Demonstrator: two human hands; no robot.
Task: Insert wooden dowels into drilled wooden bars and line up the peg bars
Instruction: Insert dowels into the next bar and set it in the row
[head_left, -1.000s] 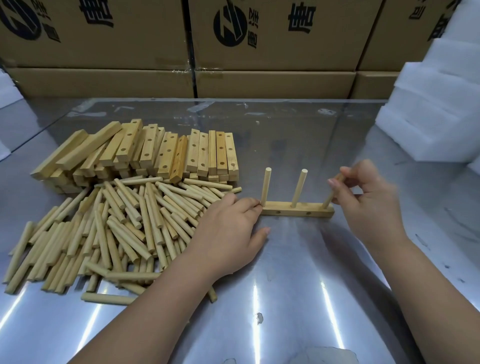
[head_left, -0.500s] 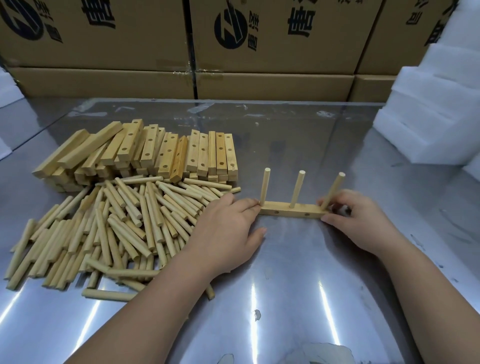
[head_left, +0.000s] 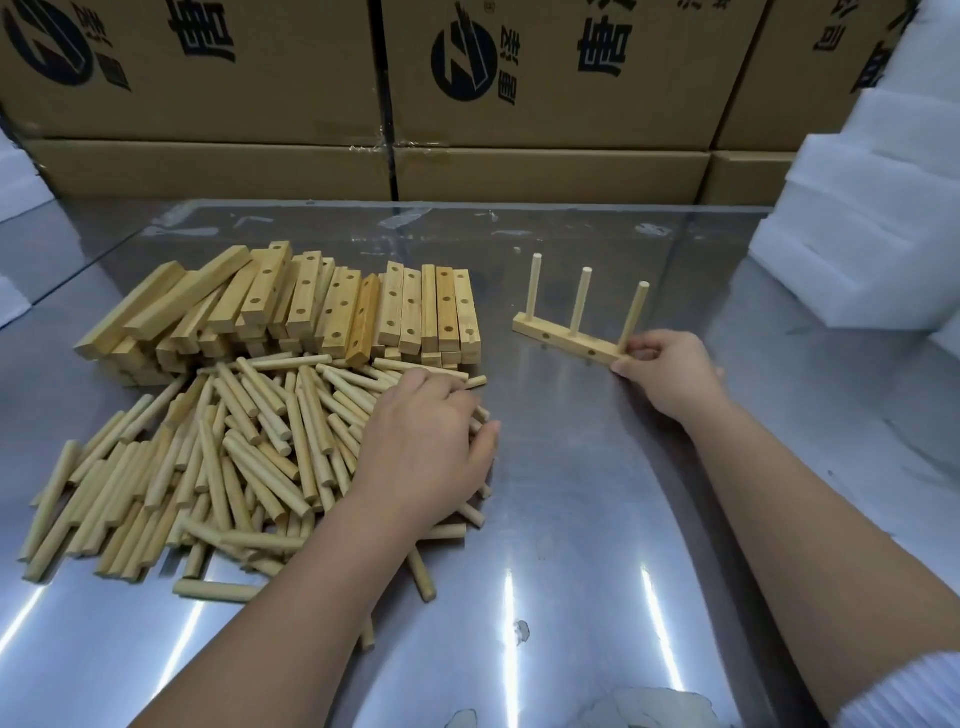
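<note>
1. On the steel table (head_left: 571, 519), right of centre, one peg bar (head_left: 563, 340) lies flat with three dowels (head_left: 581, 301) standing upright in it.
2. Right hand (head_left: 670, 371) pinches the bar's near end, fingers curled round it.
3. Left hand (head_left: 431, 447) rests palm down on the loose dowel pile (head_left: 208, 457); whether it grasps any dowel cannot be told.
4. Drilled bars (head_left: 311, 306) are stacked behind the pile.

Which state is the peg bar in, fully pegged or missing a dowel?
Fully pegged: three dowels stand upright from the peg bar's top, no empty top hole showing. The right hand pinches its near end.
</note>
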